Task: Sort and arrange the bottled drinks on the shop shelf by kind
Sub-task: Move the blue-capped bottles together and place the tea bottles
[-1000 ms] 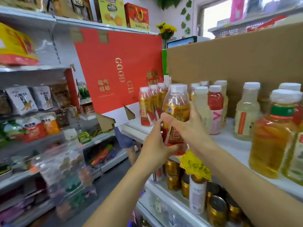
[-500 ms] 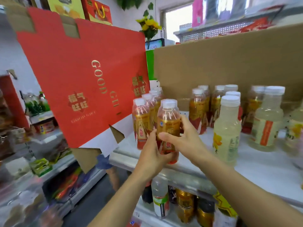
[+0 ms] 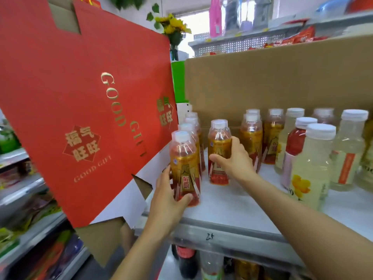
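Observation:
On the white shelf stand amber drink bottles with red and gold labels and white caps. My left hand grips the front bottle of a row along the shelf's left edge; its base touches the shelf. My right hand grips a second amber bottle standing further in, to the right. More amber bottles stand behind at the cardboard wall. Pale yellow bottles and a red bottle crowd the right side.
A big red gift carton leans at the shelf's left end, close to the row. A brown cardboard wall backs the shelf. Cans and bottles fill the shelf below. Snack shelves lie across the aisle on the left.
Both hands held one amber bottle in the air; it now stands on the shelf under my right hand. My left hand has moved to the front bottle of the left row.

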Demonstrator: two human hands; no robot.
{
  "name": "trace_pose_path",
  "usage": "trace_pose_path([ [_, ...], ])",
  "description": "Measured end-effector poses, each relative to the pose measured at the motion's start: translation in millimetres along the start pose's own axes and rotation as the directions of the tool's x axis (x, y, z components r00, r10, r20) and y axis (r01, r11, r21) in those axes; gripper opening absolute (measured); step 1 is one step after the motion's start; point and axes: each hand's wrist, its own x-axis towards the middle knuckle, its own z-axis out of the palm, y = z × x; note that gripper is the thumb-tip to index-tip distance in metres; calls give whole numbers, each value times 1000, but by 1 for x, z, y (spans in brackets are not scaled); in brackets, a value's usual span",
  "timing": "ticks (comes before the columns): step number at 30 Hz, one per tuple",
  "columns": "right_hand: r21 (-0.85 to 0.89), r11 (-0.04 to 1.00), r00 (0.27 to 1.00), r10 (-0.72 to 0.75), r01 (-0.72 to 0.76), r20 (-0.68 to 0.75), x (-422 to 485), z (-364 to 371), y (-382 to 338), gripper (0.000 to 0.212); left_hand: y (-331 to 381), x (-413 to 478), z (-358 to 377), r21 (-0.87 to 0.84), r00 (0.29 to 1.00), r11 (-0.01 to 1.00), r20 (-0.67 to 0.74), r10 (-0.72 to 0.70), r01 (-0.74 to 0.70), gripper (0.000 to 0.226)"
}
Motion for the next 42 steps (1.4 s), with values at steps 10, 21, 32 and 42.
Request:
trace_pose_path([
  [10,31,987,982,154,-158,107,49,31,13,63,2,21,-4,-22,977,1000,213,17,-13,108],
  [21,80,970,972,-222,229,-78,-58,-42,0,47,26,26,50,107,997,994,76,-11,3,123],
  [32,62,979,805,-123,194,-581,-94,-118,52,83,91,-22,93,-80,863,862,22,504,-501,65],
  [42,179,983,926,36,34,-376,-100,-157,93,61,141,11,144,-228,882,898,208,423,-377,50],
])
